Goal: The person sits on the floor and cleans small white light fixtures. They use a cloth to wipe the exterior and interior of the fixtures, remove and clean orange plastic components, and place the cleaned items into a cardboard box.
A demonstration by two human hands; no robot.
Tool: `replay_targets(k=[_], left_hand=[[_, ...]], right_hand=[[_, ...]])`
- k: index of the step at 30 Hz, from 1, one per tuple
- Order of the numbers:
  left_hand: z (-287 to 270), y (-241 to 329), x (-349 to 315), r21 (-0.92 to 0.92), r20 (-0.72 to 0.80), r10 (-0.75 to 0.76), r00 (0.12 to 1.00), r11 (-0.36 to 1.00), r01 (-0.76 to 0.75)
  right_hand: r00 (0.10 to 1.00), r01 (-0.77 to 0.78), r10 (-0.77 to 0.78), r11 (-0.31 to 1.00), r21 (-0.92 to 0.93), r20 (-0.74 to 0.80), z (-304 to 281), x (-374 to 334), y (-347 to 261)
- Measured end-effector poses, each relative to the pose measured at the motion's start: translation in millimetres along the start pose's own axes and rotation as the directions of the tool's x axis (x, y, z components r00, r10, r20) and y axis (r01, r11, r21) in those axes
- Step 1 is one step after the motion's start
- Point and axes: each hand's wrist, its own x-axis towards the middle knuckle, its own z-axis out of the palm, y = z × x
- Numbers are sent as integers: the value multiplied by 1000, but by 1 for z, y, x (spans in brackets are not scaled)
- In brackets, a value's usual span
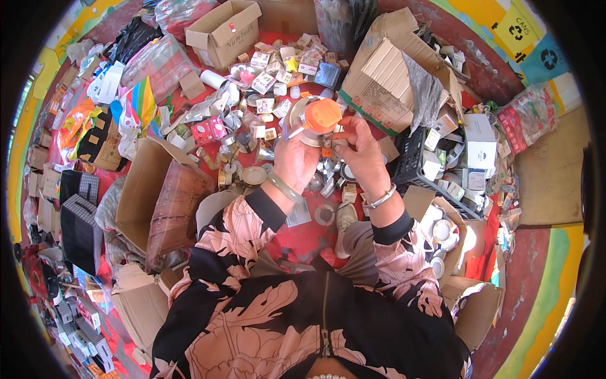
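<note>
Near the middle, toward 12 o'clock, two hands hold one orange-topped thing [322,115]. The left hand [297,158] grips it from below; the right hand [363,151] pinches its lower part. Each wrist has one bracelet: one pale green bangle [285,188], one silver bangle [382,197]. One black plastic crate [408,163] sits near 3 o'clock.
</note>
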Motion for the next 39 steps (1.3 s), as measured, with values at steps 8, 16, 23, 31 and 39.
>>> replay_targets(k=[8, 16, 23, 31, 39], left_hand=[[-4, 4, 4, 11, -33, -78, 996, 997, 78], [-11, 5, -1, 65, 39, -217, 975, 975, 214], [-11, 8, 1, -59, -32, -263, 964, 964, 261], [-12, 3, 2, 65, -17, -123, 992, 990, 124], [-23, 9, 12, -20, -75, -80, 994, 997, 79]], right_hand=[[894, 373, -442, 828, -418, -78, 11, -7, 1], [721, 330, -658, 601, -728, -216, -37, 17, 10], [719, 300, -544, 805, -512, -433, -35, 13, -4], [883, 279, -448, 740, -612, -140, -1, 1, 8], [920, 211, -292, 931, -298, -262, 19, -9, 18]])
